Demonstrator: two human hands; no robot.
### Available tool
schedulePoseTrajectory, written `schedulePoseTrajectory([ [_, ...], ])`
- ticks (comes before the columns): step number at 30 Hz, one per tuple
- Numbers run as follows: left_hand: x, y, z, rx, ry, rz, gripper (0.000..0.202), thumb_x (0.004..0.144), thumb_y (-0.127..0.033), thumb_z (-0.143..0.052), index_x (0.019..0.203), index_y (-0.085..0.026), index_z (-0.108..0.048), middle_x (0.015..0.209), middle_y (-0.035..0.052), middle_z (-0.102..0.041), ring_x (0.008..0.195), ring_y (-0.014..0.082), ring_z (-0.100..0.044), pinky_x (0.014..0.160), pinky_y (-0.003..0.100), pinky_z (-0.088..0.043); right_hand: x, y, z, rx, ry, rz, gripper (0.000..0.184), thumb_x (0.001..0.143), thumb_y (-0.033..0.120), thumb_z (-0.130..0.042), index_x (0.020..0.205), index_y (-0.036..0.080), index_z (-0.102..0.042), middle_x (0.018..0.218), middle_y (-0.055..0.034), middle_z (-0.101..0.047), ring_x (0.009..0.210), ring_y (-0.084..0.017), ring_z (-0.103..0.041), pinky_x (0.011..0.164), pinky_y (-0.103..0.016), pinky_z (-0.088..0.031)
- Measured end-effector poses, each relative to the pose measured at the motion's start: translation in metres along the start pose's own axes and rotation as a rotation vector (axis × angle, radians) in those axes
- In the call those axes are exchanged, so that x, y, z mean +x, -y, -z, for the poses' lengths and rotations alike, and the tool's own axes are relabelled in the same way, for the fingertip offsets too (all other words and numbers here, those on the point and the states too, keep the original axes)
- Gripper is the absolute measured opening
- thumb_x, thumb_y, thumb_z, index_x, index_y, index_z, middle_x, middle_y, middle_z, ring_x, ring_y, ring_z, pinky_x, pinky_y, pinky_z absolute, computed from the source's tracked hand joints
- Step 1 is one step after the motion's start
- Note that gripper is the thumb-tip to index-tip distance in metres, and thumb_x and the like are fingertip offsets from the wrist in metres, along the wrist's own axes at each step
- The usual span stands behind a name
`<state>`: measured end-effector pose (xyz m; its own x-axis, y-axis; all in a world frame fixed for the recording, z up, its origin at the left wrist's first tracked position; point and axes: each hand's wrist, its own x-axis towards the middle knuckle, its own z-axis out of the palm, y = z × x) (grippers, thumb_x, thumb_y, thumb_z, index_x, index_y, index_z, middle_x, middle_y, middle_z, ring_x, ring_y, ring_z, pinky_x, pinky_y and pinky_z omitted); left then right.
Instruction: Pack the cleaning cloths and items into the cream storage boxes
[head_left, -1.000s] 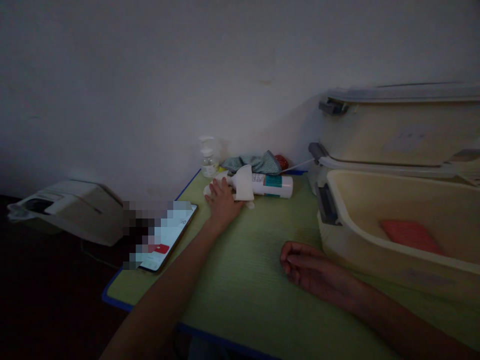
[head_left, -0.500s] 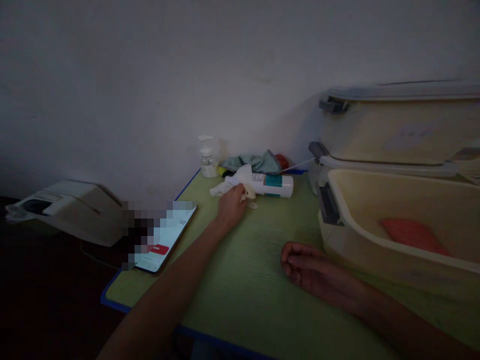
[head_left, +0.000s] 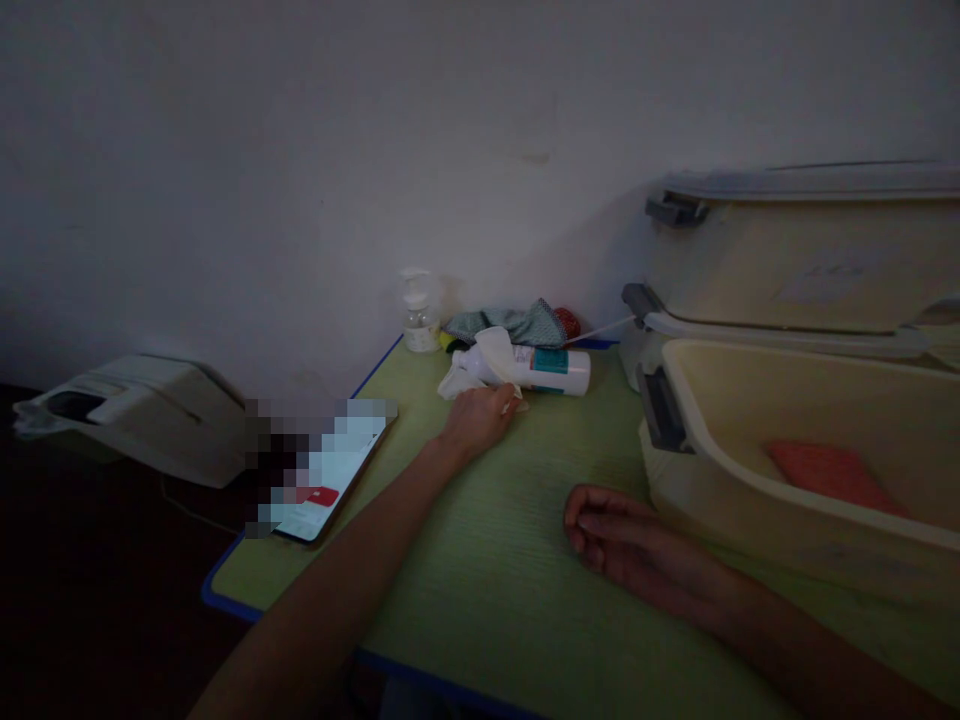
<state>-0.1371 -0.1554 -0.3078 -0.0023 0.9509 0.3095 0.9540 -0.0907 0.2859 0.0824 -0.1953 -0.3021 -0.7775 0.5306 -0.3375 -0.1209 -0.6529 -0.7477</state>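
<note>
My left hand [head_left: 484, 418] reaches to the back of the table, its fingers closed on the edge of a thin white glove [head_left: 495, 350]. The glove drapes over a white bottle [head_left: 566, 371] with a teal label, which lies on its side. My right hand [head_left: 619, 535] rests on its side on the table, fingers loosely curled in, and nothing shows in it. Behind the bottle lies a bunched grey-green cloth [head_left: 510, 325]. A clear pump bottle [head_left: 420, 325] stands upright to its left.
A phone [head_left: 334, 480] with a lit screen lies at the left edge of the green table [head_left: 480, 560]. On the right stands an uncovered cream bin [head_left: 720, 500] holding a red packet [head_left: 832, 475]. Behind it, closed bins [head_left: 757, 260] are stacked. A white appliance [head_left: 165, 420] sits off to the left.
My left hand has moved slightly right and toward me, pulling the glove's edge along the bottle. My right hand stays where it was.
</note>
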Motion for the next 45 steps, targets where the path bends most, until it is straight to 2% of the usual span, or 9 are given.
schedulePoseTrajectory([
  [3, 0.000, 0.002, -0.003, -0.069, -0.071, 0.006, 0.018, 0.086, -0.028, -0.044, 0.074, -0.019, -0.053, 0.069, 0.0034, -0.060, 0.066, 0.0188, -0.056, 0.062, 0.027, -0.036, -0.001, 0.000, 0.000, -0.013, -0.007, 0.001, 0.018, 0.064, 0.019, -0.076, 0.073, 0.013, -0.062, 0.070, 0.0011, -0.057, 0.066, -0.006, -0.053, 0.060, -0.018, -0.040],
  [7, 0.003, 0.006, -0.005, -0.192, -0.254, 0.093, 0.016, 0.087, -0.023, -0.039, 0.073, -0.019, -0.044, 0.065, 0.0002, -0.051, 0.065, 0.0166, -0.050, 0.060, 0.026, -0.033, 0.000, 0.000, 0.000, 0.001, -0.001, -0.008, 0.020, 0.060, 0.021, -0.079, 0.070, 0.013, -0.063, 0.068, 0.0015, -0.058, 0.064, -0.005, -0.054, 0.059, -0.016, -0.040],
  [13, 0.008, 0.008, -0.009, -0.401, -0.488, 0.186, 0.020, 0.081, -0.016, -0.045, 0.067, -0.021, -0.032, 0.059, -0.0048, -0.037, 0.058, 0.0130, -0.042, 0.056, 0.024, -0.029, 0.001, -0.001, 0.001, 0.010, 0.010, 0.000, 0.020, 0.060, 0.021, -0.079, 0.071, 0.014, -0.064, 0.068, 0.0016, -0.058, 0.064, -0.005, -0.054, 0.059, -0.015, -0.040],
  [22, 0.011, 0.001, 0.003, -0.656, -0.754, 0.178, 0.014, 0.082, -0.020, -0.044, 0.073, -0.022, -0.033, 0.068, -0.0039, -0.037, 0.062, 0.0121, -0.041, 0.059, 0.023, -0.034, 0.001, -0.002, 0.002, -0.007, 0.023, -0.007, 0.020, 0.061, 0.023, -0.079, 0.071, 0.014, -0.064, 0.067, 0.0010, -0.060, 0.062, -0.005, -0.054, 0.057, -0.015, -0.039],
  [26, 0.009, -0.004, 0.003, -0.742, -0.685, 0.077, 0.012, 0.073, -0.013, -0.048, 0.078, -0.020, -0.039, 0.075, -0.0019, -0.044, 0.072, 0.0131, -0.047, 0.068, 0.023, -0.039, 0.001, -0.001, 0.002, -0.007, 0.019, -0.002, 0.021, 0.059, 0.023, -0.080, 0.070, 0.013, -0.064, 0.066, 0.0013, -0.060, 0.062, -0.004, -0.054, 0.057, -0.015, -0.039],
  [31, 0.005, -0.010, -0.007, -0.810, -0.424, -0.082, 0.029, 0.059, 0.000, -0.040, 0.079, -0.019, -0.049, 0.084, 0.0009, -0.058, 0.086, 0.0153, -0.056, 0.079, 0.026, -0.042, 0.000, -0.001, 0.000, -0.009, 0.013, 0.009, 0.020, 0.059, 0.022, -0.080, 0.070, 0.014, -0.065, 0.066, 0.0012, -0.060, 0.062, -0.004, -0.055, 0.058, -0.014, -0.039],
  [36, 0.002, -0.013, -0.012, -0.796, -0.202, -0.140, 0.030, 0.051, 0.000, -0.035, 0.067, -0.016, -0.054, 0.072, -0.0003, -0.061, 0.074, 0.0151, -0.058, 0.073, 0.026, -0.043, 0.000, -0.002, 0.000, -0.019, 0.014, 0.015, 0.021, 0.059, 0.023, -0.080, 0.070, 0.014, -0.065, 0.065, 0.0010, -0.060, 0.061, -0.005, -0.054, 0.057, -0.015, -0.039],
  [40, 0.000, -0.015, -0.010, -0.761, -0.135, -0.139, 0.021, 0.054, -0.004, -0.035, 0.060, -0.017, -0.051, 0.062, -0.0012, -0.056, 0.065, 0.0140, -0.053, 0.066, 0.024, -0.040, 0.001, -0.003, 0.002, -0.027, 0.022, 0.024, 0.020, 0.060, 0.024, -0.079, 0.070, 0.014, -0.064, 0.066, 0.0011, -0.060, 0.061, -0.005, -0.054, 0.057, -0.015, -0.038],
  [45, -0.002, -0.014, -0.006, -0.721, -0.137, -0.128, 0.012, 0.063, -0.011, -0.035, 0.060, -0.018, -0.045, 0.059, -0.0013, -0.050, 0.059, 0.0137, -0.047, 0.060, 0.024, -0.035, 0.001, -0.004, 0.003, -0.037, 0.028, 0.022, 0.022, 0.060, 0.024, -0.079, 0.071, 0.014, -0.063, 0.066, 0.0012, -0.060, 0.061, -0.004, -0.053, 0.058, -0.015, -0.038],
])
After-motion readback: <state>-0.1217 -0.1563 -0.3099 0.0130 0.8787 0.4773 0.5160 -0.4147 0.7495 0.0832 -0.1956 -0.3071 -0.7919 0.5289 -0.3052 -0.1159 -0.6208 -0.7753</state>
